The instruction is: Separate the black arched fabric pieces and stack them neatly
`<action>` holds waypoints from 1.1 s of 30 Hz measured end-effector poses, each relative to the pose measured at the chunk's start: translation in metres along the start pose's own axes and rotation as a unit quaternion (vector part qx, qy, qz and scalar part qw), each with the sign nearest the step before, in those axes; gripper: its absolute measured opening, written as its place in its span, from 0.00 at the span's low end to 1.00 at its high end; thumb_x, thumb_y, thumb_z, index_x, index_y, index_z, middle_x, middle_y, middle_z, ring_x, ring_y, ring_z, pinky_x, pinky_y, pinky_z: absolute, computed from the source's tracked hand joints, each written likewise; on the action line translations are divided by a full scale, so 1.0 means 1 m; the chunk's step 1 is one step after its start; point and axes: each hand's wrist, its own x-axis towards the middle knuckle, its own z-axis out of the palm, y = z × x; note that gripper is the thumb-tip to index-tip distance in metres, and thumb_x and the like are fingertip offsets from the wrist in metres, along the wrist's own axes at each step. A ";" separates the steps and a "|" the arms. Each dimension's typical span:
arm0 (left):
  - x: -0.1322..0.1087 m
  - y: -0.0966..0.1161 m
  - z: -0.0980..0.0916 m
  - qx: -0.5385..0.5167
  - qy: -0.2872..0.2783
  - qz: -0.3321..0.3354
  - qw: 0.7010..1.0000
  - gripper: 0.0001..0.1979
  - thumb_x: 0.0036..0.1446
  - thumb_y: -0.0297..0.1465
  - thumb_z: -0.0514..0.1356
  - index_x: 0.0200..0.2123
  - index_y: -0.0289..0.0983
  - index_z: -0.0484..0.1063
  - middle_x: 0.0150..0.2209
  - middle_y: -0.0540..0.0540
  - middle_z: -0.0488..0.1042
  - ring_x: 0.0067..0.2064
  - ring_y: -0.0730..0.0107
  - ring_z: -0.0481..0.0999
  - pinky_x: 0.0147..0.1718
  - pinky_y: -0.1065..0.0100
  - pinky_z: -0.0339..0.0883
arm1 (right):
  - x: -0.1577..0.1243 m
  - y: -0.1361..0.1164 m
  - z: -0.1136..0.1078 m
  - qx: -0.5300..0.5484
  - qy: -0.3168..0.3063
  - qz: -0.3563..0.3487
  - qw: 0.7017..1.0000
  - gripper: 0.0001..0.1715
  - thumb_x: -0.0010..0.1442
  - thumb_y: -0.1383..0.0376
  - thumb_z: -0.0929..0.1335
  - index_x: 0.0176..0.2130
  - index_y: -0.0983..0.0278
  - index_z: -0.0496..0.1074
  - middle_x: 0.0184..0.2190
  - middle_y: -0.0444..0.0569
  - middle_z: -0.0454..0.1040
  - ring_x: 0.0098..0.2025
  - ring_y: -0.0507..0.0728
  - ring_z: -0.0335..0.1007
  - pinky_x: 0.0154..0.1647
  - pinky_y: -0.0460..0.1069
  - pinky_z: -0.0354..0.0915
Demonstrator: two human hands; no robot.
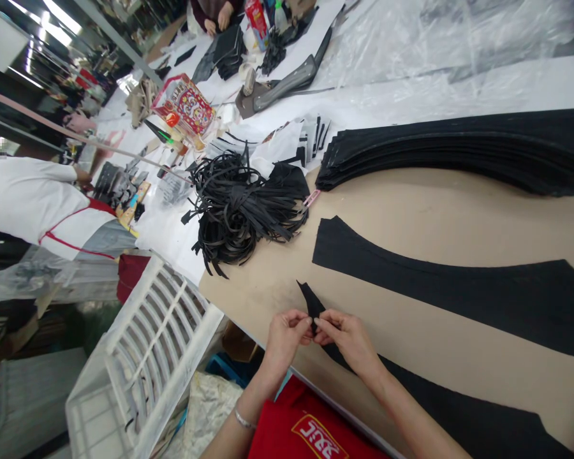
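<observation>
At the near edge of the brown-topped table, my left hand [289,328] and my right hand [337,328] pinch the narrow end of a long black fabric piece [435,395]. Both hands are closed, thumbs nearly meeting on the cloth, and its pointed tip rises between them. The rest of that piece runs to the right, partly under my right forearm. Beyond it, a second curved black fabric piece [435,287] lies flat. Farther back is a stack of matching black pieces [449,153]. A heap of black strips [249,210] sits left of the stack.
A white plastic chair [157,331] stands left of the table. A pink clip-like item [312,198] lies beside the strips. Clear plastic sheeting [449,44] covers the far side. A red patterned bag [186,102], a red can [257,22] and co-workers are farther off.
</observation>
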 end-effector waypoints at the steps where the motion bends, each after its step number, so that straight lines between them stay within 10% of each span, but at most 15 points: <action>1: 0.000 0.000 0.000 0.001 0.002 -0.001 1.000 0.15 0.42 0.41 0.65 0.26 0.35 0.72 0.20 0.50 0.72 0.24 0.72 0.72 0.27 0.69 0.69 | 0.000 0.000 0.000 0.003 -0.002 0.000 1.000 0.25 0.57 0.45 0.67 0.31 0.65 0.70 0.25 0.48 0.74 0.29 0.56 0.74 0.35 0.50 0.71; 23: 0.000 0.003 0.004 0.039 -0.022 0.039 0.998 0.21 0.46 0.49 0.64 0.28 0.36 0.67 0.21 0.51 0.71 0.24 0.71 0.72 0.26 0.70 0.67 | 0.002 -0.013 0.003 -0.060 -0.025 -0.050 0.997 0.18 0.60 0.52 0.64 0.31 0.64 0.69 0.24 0.43 0.69 0.28 0.52 0.64 0.30 0.46 0.62; 33: 0.025 -0.022 -0.012 0.081 0.038 0.004 0.996 0.13 0.52 0.40 0.57 0.30 0.36 0.70 0.24 0.47 0.73 0.22 0.65 0.73 0.25 0.62 0.72 | 0.009 0.014 -0.005 0.015 0.132 -0.040 0.990 0.21 0.57 0.49 0.65 0.28 0.60 0.57 0.23 0.40 0.57 0.27 0.52 0.57 0.30 0.47 0.61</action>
